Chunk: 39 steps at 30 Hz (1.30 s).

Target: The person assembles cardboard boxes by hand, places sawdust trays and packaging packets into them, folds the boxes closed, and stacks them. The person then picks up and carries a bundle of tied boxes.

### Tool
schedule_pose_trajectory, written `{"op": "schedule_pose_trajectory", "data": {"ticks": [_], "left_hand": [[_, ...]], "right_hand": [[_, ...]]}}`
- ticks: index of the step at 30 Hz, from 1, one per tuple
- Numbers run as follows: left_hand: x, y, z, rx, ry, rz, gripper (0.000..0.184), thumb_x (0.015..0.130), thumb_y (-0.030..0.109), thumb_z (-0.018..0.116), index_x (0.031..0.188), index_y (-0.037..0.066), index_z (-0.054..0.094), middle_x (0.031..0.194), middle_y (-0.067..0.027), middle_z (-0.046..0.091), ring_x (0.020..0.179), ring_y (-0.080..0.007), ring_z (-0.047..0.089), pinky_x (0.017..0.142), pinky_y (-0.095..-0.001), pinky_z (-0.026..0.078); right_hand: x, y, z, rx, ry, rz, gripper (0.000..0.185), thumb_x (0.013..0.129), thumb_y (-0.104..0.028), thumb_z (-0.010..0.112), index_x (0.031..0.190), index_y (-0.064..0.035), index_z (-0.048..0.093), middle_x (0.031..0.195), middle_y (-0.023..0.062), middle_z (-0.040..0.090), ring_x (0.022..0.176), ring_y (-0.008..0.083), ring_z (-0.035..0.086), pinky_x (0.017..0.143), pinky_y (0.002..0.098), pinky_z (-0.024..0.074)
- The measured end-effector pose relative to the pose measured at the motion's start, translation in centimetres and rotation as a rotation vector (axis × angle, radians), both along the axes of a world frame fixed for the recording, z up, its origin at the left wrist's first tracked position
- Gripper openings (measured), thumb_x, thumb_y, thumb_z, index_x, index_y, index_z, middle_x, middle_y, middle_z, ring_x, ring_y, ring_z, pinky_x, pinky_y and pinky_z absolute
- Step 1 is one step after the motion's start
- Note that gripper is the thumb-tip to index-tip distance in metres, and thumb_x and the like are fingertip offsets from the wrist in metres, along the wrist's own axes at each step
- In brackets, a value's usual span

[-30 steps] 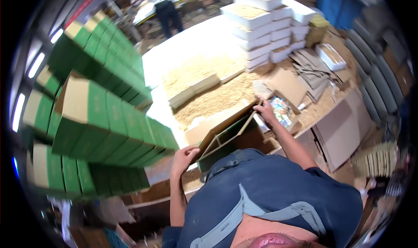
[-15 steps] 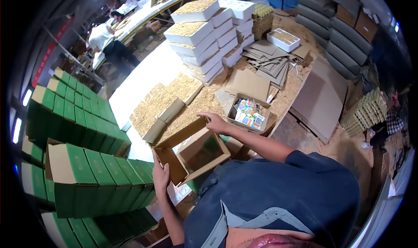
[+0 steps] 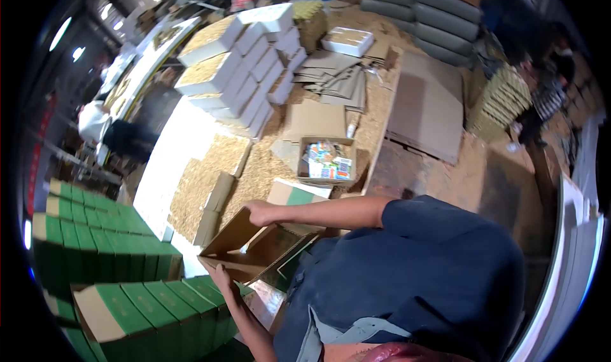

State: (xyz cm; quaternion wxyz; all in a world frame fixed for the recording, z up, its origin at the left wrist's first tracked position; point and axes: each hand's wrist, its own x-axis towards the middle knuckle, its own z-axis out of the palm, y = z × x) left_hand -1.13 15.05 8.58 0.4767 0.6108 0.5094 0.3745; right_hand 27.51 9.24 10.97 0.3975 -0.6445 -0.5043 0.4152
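An open cardboard box (image 3: 275, 246), brown inside with some green outside, is held tilted in front of my body. My left hand (image 3: 223, 278) grips its near left corner, fingers partly hidden by the cardboard. At the upper edge, my right hand (image 3: 259, 213) is closed on a raised side of the same box. Just beyond my right forearm lies a green and cream carton piece (image 3: 296, 195). Farther on, a small open box (image 3: 301, 175) holds colourful printed packets (image 3: 329, 161).
Green cartons (image 3: 137, 311) stand in rows at the left. White trays (image 3: 216, 76) of shavings are stacked at the back. Flat cardboard sheets (image 3: 337, 76) lie on the table, beside a large board (image 3: 425, 107). A co-worker (image 3: 95, 121) is at far left, another person (image 3: 560, 66) at right.
The view has swung rightward. The box has been turned and tilted between my hands, its opening first facing me and now slanted. Both hands still hold it.
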Motion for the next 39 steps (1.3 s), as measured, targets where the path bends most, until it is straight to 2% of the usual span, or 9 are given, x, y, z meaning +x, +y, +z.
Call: {"op": "schedule_pose_trajectory", "data": {"ticks": [8, 12, 19, 25, 28, 32, 34, 37, 39], "left_hand": [[1.5, 0.0, -1.8, 0.143, 0.244, -0.084, 0.087, 0.074, -0.006, 0.039, 0.154, 0.000, 0.005, 0.158, -0.0243, 0.013, 0.146, -0.0354, 0.017, 0.119, -0.0384, 0.013], [2.4, -1.8, -1.0, 0.270, 0.729, -0.410, 0.085, 0.089, 0.007, 0.057, 0.153, 0.000, 0.001, 0.157, -0.0310, 0.003, 0.146, -0.0450, 0.002, 0.119, -0.0461, 0.009], [0.9, -4.5, 0.7, 0.146, 0.783, -0.673, 0.079, 0.090, 0.020, 0.065, 0.153, 0.008, 0.020, 0.159, -0.0240, 0.009, 0.147, -0.0415, 0.011, 0.118, -0.0452, 0.017], [1.3, -7.2, 5.2, -0.230, 0.464, -0.912, 0.085, 0.072, 0.017, 0.078, 0.148, 0.012, 0.039, 0.161, -0.0180, 0.016, 0.147, -0.0294, 0.020, 0.116, -0.0396, 0.022], [2.0, -9.0, 5.2, -0.041, 0.702, -0.867, 0.087, 0.067, -0.001, 0.078, 0.146, 0.008, 0.042, 0.155, -0.0190, 0.030, 0.141, -0.0285, 0.035, 0.111, -0.0370, 0.033], [2.3, -7.4, 4.5, -0.236, 0.473, -0.546, 0.076, 0.067, -0.002, 0.082, 0.137, 0.000, 0.051, 0.115, -0.0142, 0.068, 0.094, -0.0233, 0.067, 0.084, -0.0332, 0.054], [1.4, -6.0, 1.7, 0.100, 0.823, -0.367, 0.078, 0.064, 0.011, 0.088, 0.133, 0.001, 0.054, 0.127, -0.0194, 0.060, 0.104, -0.0291, 0.064, 0.092, -0.0390, 0.050], [1.9, -7.3, -0.4, 0.327, 0.779, -0.234, 0.089, 0.065, 0.018, 0.088, 0.141, 0.001, 0.045, 0.154, -0.0222, 0.028, 0.136, -0.0335, 0.036, 0.110, -0.0449, 0.033], [0.7, -6.9, -4.7, 0.319, 0.598, -0.135, 0.093, 0.066, 0.019, 0.088, 0.143, 0.000, 0.040, 0.153, -0.0219, 0.030, 0.136, -0.0334, 0.035, 0.110, -0.0449, 0.033]], "right_hand": [[-0.5, 1.1, -2.1, -0.005, 0.001, -0.241, 0.028, 0.073, -0.005, 0.051, 0.101, -0.0004, 0.058, 0.100, 0.0265, 0.064, 0.096, 0.0417, 0.064, 0.081, 0.0476, 0.0513], [-3.1, 0.7, -1.5, 0.006, 0.055, -0.403, 0.057, 0.079, -0.015, 0.058, 0.132, -0.0031, 0.042, 0.119, 0.0291, 0.055, 0.110, 0.0459, 0.054, 0.097, 0.0482, 0.0429], [-3.2, 0.3, -5.7, 0.264, 0.032, -0.416, 0.086, 0.067, -0.038, 0.081, 0.135, -0.0069, 0.040, 0.125, 0.0228, 0.055, 0.118, 0.0389, 0.052, 0.105, 0.0454, 0.0377], [-0.1, 0.3, -7.3, -0.084, -0.054, -0.225, 0.050, 0.067, -0.034, 0.080, 0.104, -0.0045, 0.066, 0.097, 0.0212, 0.068, 0.097, 0.0356, 0.066, 0.087, 0.0440, 0.0513], [0.0, 1.3, -8.3, -0.085, -0.066, -0.230, 0.038, 0.069, -0.031, 0.078, 0.095, -0.0056, 0.069, 0.092, 0.0198, 0.069, 0.093, 0.0334, 0.068, 0.083, 0.0429, 0.0530], [0.5, 0.9, -6.8, -0.195, 0.006, -0.180, 0.019, 0.071, -0.024, 0.074, 0.081, -0.0075, 0.071, 0.074, 0.0127, 0.070, 0.074, 0.0271, 0.070, 0.071, 0.0386, 0.0558], [0.4, 2.2, -8.8, -0.078, -0.118, -0.225, 0.013, 0.070, -0.017, 0.068, 0.078, -0.0077, 0.070, 0.066, 0.0095, 0.068, 0.067, 0.0244, 0.069, 0.066, 0.0375, 0.0558], [0.8, 1.6, -7.8, -0.223, 0.017, -0.152, 0.014, 0.069, -0.013, 0.064, 0.079, -0.0084, 0.071, 0.066, 0.0123, 0.067, 0.069, 0.0267, 0.069, 0.066, 0.0383, 0.0555], [1.0, 2.4, -9.2, -0.023, -0.099, -0.184, 0.026, 0.072, -0.028, 0.071, 0.081, -0.0036, 0.069, 0.075, 0.0153, 0.070, 0.073, 0.0298, 0.070, 0.067, 0.0409, 0.0547]]}}
